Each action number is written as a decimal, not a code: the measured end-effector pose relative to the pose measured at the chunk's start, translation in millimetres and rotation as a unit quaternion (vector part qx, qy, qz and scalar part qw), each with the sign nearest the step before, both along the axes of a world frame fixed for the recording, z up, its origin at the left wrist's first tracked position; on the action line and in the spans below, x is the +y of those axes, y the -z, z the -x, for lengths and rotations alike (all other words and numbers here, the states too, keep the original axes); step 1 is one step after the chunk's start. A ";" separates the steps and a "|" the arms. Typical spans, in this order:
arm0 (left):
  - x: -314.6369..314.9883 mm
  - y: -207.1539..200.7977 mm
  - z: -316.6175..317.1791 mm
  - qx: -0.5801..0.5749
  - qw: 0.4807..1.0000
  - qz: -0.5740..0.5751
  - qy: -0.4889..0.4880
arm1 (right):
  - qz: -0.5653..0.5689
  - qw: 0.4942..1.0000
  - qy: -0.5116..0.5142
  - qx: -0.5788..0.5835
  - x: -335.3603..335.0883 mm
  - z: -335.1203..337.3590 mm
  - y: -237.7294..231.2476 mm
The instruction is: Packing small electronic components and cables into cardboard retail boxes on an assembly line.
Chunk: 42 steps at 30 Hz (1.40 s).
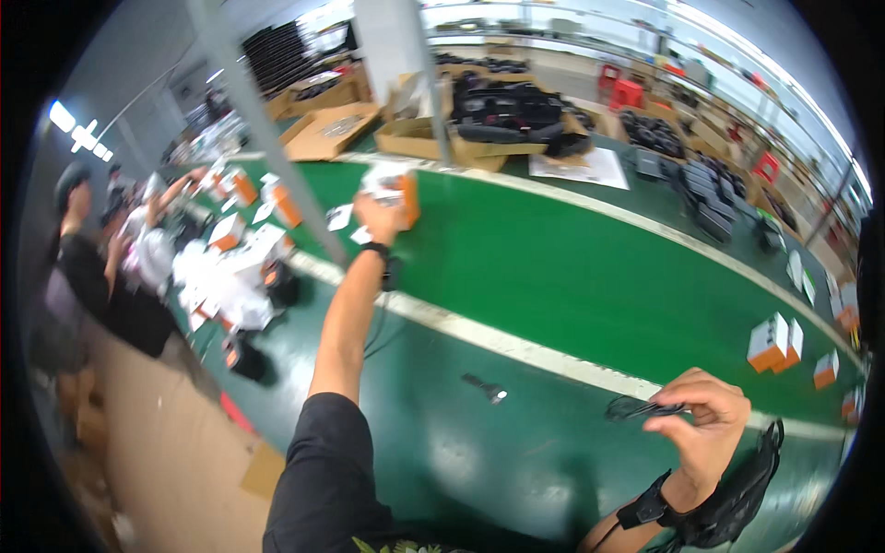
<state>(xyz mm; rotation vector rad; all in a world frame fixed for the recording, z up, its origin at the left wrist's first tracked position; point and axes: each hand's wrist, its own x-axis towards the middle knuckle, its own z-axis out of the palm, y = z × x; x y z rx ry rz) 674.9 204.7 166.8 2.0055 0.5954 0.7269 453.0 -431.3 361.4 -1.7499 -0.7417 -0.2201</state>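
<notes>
My left arm stretches far out over the green conveyor belt [553,249]. At its end my left hand [380,217] grips a white-and-orange box [409,199]; the fingers are partly hidden and blurred. White slips of paper [340,217] lie just left of that hand. My right hand [705,415] is raised at the right, above the belt's near edge, pinching a coiled black cable [629,408] between thumb and fingers. On the table in front of me lies a small dark item with a shiny end [486,388], too small to name.
A black bag [745,493] lies beside my right wrist. Orange-and-white boxes [768,343] stand on the belt's right end. A grey post [277,120] rises left of my left arm. People [88,249] work at the left, near white plastic bags [221,286]. Cartons [512,115] line the far side.
</notes>
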 end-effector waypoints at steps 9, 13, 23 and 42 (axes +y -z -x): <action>-224.4 -117.4 349.3 0.048 0.893 0.088 0.438 | -0.044 0.997 -0.053 0.033 11.3 42.6 -14.5; -217.3 -107.3 455.6 0.038 0.815 -0.027 0.578 | -0.013 0.992 -0.098 -0.079 38.9 69.4 -33.5; -172.3 -70.1 473.7 0.128 0.793 0.001 0.595 | 0.081 0.963 -0.235 -0.104 139.4 147.2 -0.6; -213.6 -58.8 500.8 -0.125 0.982 0.093 0.108 | 0.141 0.980 -0.132 0.053 140.0 137.0 48.3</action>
